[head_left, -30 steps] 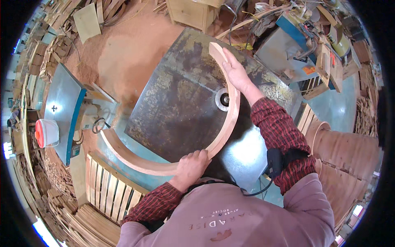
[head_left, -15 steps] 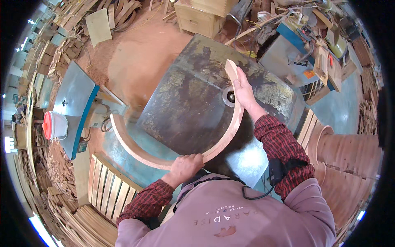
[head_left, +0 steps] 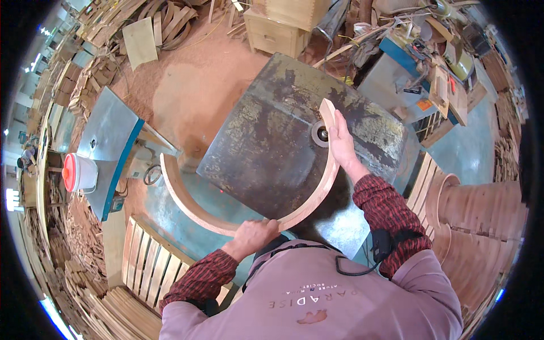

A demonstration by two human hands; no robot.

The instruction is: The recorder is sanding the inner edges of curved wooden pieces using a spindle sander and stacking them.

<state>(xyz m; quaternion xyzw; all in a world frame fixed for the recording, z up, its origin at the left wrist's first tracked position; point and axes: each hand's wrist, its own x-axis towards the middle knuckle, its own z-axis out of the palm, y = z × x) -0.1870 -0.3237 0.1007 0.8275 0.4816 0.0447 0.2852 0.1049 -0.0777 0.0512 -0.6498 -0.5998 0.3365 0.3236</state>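
A curved, C-shaped wooden piece (head_left: 303, 209) of pale wood arches over the near side of a dark, worn metal machine table (head_left: 255, 141). My left hand (head_left: 253, 235) is closed round the curve at its near middle, close to my body. My right hand (head_left: 343, 146) lies along the outer side of the piece near its far right end, fingers stretched out flat. Just inside the curve by that hand, a round spindle (head_left: 323, 134) sits in a ring in the tabletop. The left end of the piece hangs out beyond the table's edge.
To the left stands a grey machine table with a blue edge (head_left: 120, 164), bearing a white bucket with red lid (head_left: 85, 173). Wooden slats (head_left: 150, 258) lie at lower left. Large curved wooden panels (head_left: 481, 209) stand at right. A wooden drawer box (head_left: 277, 34) stands beyond the table.
The curved piece has turned slightly clockwise: its far right end has come nearer to me past the spindle. My right hand has come nearer with it. The view has shifted a little.
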